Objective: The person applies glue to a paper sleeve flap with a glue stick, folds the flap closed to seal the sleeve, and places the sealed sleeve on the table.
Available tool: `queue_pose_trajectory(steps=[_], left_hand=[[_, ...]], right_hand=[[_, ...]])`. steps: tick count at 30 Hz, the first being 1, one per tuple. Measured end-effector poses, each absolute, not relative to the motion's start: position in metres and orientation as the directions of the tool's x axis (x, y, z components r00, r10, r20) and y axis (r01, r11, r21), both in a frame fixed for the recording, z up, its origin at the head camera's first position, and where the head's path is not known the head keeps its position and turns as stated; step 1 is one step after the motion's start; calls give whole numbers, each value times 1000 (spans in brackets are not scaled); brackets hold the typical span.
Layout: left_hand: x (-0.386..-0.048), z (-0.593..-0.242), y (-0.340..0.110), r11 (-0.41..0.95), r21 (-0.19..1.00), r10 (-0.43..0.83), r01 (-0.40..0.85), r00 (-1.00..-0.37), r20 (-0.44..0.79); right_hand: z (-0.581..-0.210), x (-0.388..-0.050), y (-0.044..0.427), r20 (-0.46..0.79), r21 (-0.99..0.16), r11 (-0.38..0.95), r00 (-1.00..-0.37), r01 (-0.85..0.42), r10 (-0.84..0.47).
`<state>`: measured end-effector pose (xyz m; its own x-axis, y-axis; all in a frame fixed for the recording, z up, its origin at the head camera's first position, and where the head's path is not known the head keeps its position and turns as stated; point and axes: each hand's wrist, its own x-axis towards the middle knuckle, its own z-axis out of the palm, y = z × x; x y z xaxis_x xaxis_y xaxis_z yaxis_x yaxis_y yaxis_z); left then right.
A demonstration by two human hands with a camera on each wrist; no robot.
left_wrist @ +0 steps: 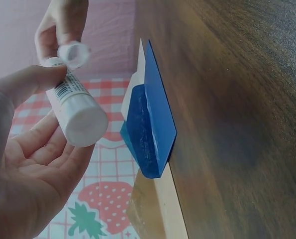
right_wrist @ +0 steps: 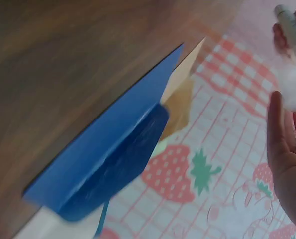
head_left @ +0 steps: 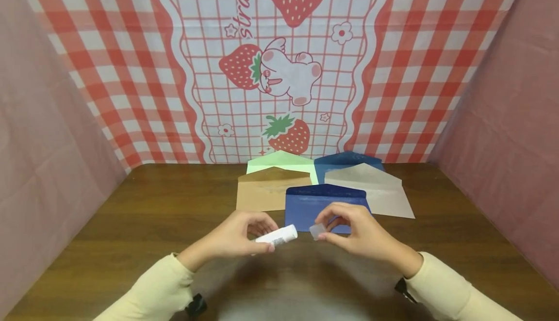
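My left hand [head_left: 244, 236] grips a white glue stick [head_left: 279, 236], its end tilted up toward the right; in the left wrist view a printed barcode shows on the glue stick [left_wrist: 78, 107]. Between thumb and fingers, my right hand [head_left: 355, 229] pinches a translucent cap [head_left: 317, 231]. The cap is a short gap away from the glue stick. Just behind the hands lies a blue envelope [head_left: 325, 209] with its flap raised; whitish smears show along the flap fold in the left wrist view.
Behind the blue envelope, a tan envelope [head_left: 262, 197], a pale green envelope [head_left: 279, 158], a dark teal envelope [head_left: 345, 158] and a beige envelope [head_left: 384, 190] overlap, flaps up. They lie on a brown wooden table [head_left: 153, 214]. A strawberry-print cloth [head_left: 284, 69] hangs at the back.
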<state>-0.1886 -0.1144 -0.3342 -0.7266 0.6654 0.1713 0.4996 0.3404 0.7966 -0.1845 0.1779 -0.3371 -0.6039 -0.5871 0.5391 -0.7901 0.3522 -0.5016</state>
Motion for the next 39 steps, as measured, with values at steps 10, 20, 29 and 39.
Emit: queue_pose_trajectory(steps=[10, 20, 29, 39], left_hand=[[-192, -326, -119, 413, 760, 614, 501, -770, 174], [-197, -321, -121, 433, 748, 590, 504, -785, 188], [-199, -318, -124, 440, 738, 582, 512, -788, 200], [-197, -323, -118, 436, 749, 600, 499, -782, 172]], right_hand=[[-341, -191, 239, 270, -254, 654, -702, -712, -659], [-351, -191, 280, 113, -253, 790, -828, -559, -550], [-345, -190, 285, 75, -225, 805, -834, -549, -547], [-308, -189, 222, 250, -124, 749, -751, -651, -611]])
